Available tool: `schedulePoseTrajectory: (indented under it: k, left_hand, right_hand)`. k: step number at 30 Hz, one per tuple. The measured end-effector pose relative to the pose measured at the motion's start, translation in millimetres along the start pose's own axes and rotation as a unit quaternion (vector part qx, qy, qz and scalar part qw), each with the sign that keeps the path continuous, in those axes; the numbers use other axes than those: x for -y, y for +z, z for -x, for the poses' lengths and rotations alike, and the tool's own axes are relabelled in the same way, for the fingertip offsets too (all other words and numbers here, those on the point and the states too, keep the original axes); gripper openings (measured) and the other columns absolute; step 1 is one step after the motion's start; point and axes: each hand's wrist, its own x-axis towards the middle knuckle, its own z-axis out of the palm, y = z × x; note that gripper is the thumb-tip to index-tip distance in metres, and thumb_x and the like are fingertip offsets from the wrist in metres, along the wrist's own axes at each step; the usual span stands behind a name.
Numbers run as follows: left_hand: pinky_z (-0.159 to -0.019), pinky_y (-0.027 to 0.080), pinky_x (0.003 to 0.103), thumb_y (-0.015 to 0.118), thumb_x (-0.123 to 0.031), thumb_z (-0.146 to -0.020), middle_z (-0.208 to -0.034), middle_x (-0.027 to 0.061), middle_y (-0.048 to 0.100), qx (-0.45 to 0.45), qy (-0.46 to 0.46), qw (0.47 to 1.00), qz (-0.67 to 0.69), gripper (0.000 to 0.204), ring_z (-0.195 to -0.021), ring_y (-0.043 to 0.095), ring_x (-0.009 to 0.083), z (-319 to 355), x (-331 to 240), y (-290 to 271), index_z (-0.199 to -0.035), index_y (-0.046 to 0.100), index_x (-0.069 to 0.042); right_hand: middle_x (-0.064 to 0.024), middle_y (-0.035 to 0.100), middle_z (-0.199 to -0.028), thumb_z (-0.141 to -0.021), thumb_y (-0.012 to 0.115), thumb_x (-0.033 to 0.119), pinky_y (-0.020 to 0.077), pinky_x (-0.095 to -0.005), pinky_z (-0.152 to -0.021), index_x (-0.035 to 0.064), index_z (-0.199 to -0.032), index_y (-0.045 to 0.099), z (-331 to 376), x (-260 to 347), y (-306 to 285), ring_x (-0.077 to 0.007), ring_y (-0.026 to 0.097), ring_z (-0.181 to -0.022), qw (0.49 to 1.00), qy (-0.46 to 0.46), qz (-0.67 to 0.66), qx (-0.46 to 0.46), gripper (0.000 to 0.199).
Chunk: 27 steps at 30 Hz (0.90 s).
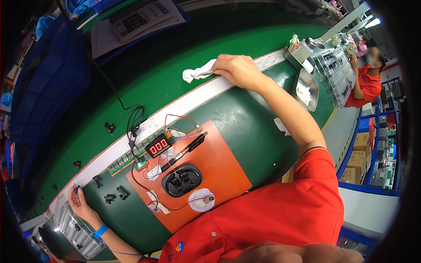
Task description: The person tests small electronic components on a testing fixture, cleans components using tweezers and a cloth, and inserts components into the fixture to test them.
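At the left end of the bench [245,127], the left hand [80,200] is held over the corner of a grey tray [72,228] of small parts, its fingers pressed together on a small black part [76,190] at the bench's far edge strip. More black parts [116,195] lie loose just beside it on the green surface. Toward the middle, an orange mat [219,166] carries a black earbud case [182,180], a red-digit meter [158,146], a black probe [190,147] and a white disc [201,200], joined by red wires. Farther right, the right hand [239,70] is closed on a white cloth [198,72], pinched against the far edge strip. The step in hand appears to be a pick-up of a part while the cloth is gripped; the next move would call for a secure pinch and a clear path over the wires.
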Motion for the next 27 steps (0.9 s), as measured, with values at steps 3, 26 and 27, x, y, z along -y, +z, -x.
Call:
schedulePoseTrajectory:
  k: [3, 26, 27]
  left_hand:
    - [-0.097, 0.044, 0.027, 0.064, -0.003, -0.091, -0.119, 0.0111, 0.062, -0.006, 0.0, 1.0, -0.012, 0.029, -0.108, 0.058, 0.0155, -0.5, -6.1, 3.5, -0.12, 0.058, 0.001]
    - [-0.067, 0.04, 0.023, 0.066, -0.01, -0.091, -0.095, 0.002, 0.062, 0.084, 0.041, 0.978, -0.189, 0.018, -0.074, 0.047, 0.0094, 14.3, -24.7, 10.6, -0.107, 0.067, -0.001]
    - [-0.067, 0.04, 0.023, 0.066, -0.01, -0.091, -0.095, 0.002, 0.062, 0.085, 0.041, 0.977, -0.191, 0.018, -0.074, 0.047, 0.0094, 13.7, -27.4, 9.9, -0.107, 0.067, -0.001]
  right_hand:
    - [-0.0033, 0.066, -0.093, -0.086, 0.064, 0.017, 0.0517, -0.0394, -0.067, 0.0126, -0.091, 0.069, -1.2, -7.6, -6.3, -0.029, 0.064, -0.082, 0.999, 0.045, 0.006, 0.004, 0.009]
    - [-0.005, 0.064, -0.09, -0.087, 0.059, 0.019, 0.0523, -0.0417, -0.066, 0.0131, -0.092, 0.066, 3.6, -14.6, -6.0, -0.03, 0.064, -0.082, 0.988, 0.15, 0.035, -0.013, 0.01]
    - [-0.0052, 0.064, -0.089, -0.087, 0.059, 0.019, 0.0523, -0.0419, -0.065, 0.0134, -0.092, 0.066, 7.6, -5.6, -1.0, -0.0304, 0.064, -0.08, 0.993, 0.11, 0.036, -0.015, 0.01]
